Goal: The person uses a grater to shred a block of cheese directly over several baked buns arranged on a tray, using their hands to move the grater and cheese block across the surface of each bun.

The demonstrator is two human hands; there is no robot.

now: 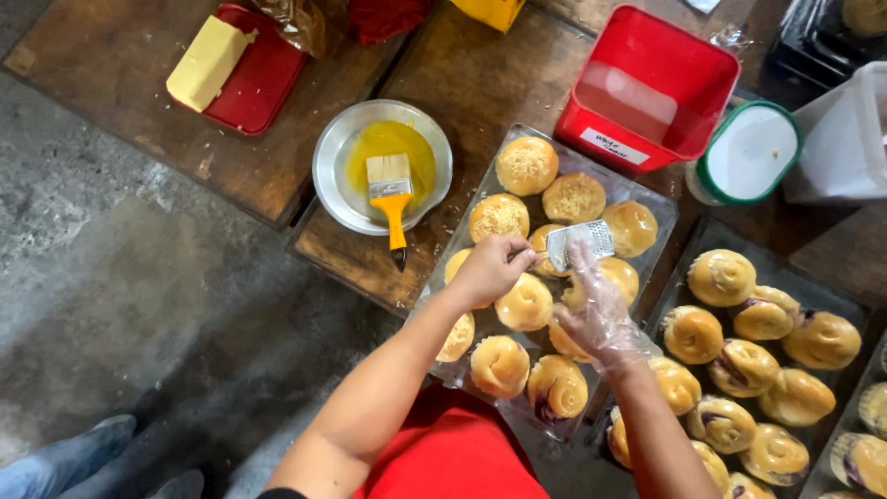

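A clear plastic tray [662, 214] holds several golden buns; three at its far end, such as one bun [526, 164], are topped with grated shreds. My left hand [490, 268] is bare and grips the handle of a small metal grater [580, 242] held over the middle buns. My right hand [599, 310], in a thin clear glove, has its fingers against the grater's face; I cannot tell what it presses there. Plain swirled buns such as one [500, 365] lie nearer to me.
A metal bowl [334, 152] of yellow liquid holds a yellow-handled brush [392, 189]. A butter block [209, 63] sits on a red lid. A red tub [647, 88], a white green-rimmed lid [748, 152] and more trays of buns [744, 365] lie to the right.
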